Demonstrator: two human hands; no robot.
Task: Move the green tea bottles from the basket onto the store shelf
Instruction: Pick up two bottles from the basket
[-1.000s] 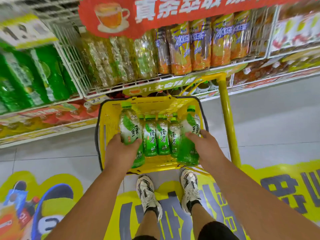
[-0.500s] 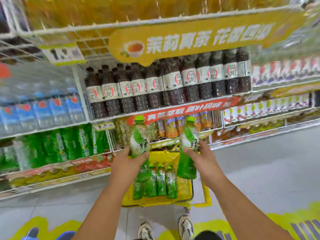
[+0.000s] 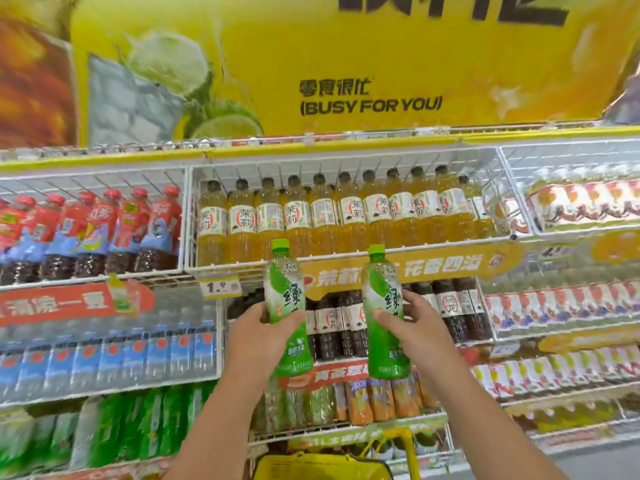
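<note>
Both hands (image 3: 263,336) (image 3: 412,327), each gripping a green tea bottle (image 3: 287,306) (image 3: 386,313), now well above the basket (image 3: 322,466), rising toward upper shelves.

Two green tea bottles (image 3: 287,306) (image 3: 386,313) upright, green caps (one per hand), above yellow basket (image 3: 322,467).

Yellow banner (image 3: 346,64) above the shelving: "零食很忙" with "(BUSY FOR YOU)" beneath in dark letters; larger dark characters at its top edge are cut off, unreadable.

Amber bottles (image 3: 332,216) on the upper wire shelf: white labels reading "茉莉".

Orange shelf strip (image 3: 433,268) below them: "茉莉" at left, "花香四溢" at right, middle covered.

Price tag (image 3: 220,287) on the shelf rail: "1.9", blurred.

Two green tea bottles, left bottle (image 3: 289,306) and right bottle (image 3: 386,313), one in each of the hands: large "绿" on each label; smaller print too fine to read.

Dark bottles (image 3: 450,306) behind: "乌龙" labels.

Red strip (image 3: 76,303) at left: "清凉一夏", partly smeared.
</note>
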